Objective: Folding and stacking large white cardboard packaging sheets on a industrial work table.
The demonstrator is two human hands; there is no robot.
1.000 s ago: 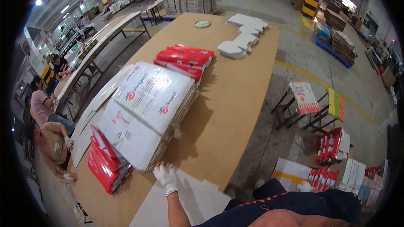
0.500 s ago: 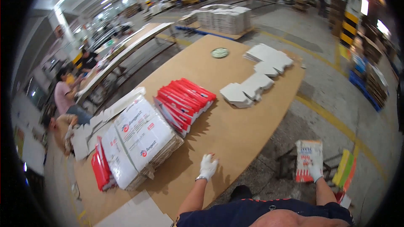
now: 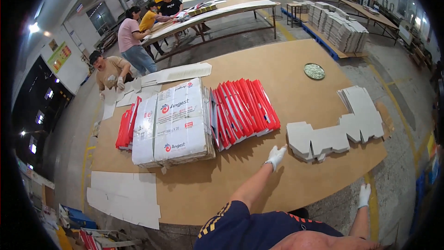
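My left hand, in a white glove, reaches over the brown tabletop with its fingers stretched out. Its fingertips are close to the left end of a row of pale cardboard blanks; whether they touch is unclear. Beyond the table's right edge hangs my right hand, gloved too, fingers extended and nothing in it. Left of the blanks, red flat packages lean in an overlapping row. Against them stands a large white strapped bundle, and more red packages are on its far side.
A round patterned dish lies near the far right of the table. Flat cardboard sheets overlap the near left edge. Across the table a co-worker handles pale pieces. Behind are a long table with people and a loaded pallet.
My view has swung left. My right hand has come away from a white-and-red bag on a stand beside the table. My left hand has moved toward the cardboard blanks.
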